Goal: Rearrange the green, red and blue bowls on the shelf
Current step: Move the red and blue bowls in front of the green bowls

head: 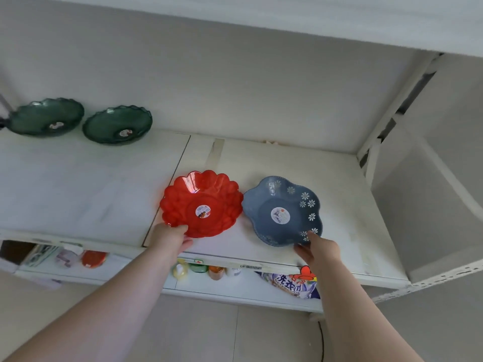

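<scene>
Fingers of the left hand (171, 236) pinch the red bowl's (201, 203) near rim; the right hand (317, 248) grips the blue bowl (282, 211). Both sit near the shelf (78, 184) front, two green bowls (117, 124) far left. Lifting and swapping seems next.

Red bowl (201, 203) is looking like translucent plastic, glossy, catching glare on its scalloped rim, with a paper sticker at centre. Blue bowl (282, 211) is reading matt and opaque, smooth, with printed white flowers and its own sticker; plastic or ceramic, cannot tell. Two green bowls (117, 124) (47, 116) are showing as dark, see-through, glossy plastic or glass. Shelf (78, 189) is looking painted white, matt, scuffed and smudged. Detergent bag (292, 283) below is shining like plastic film.
</scene>
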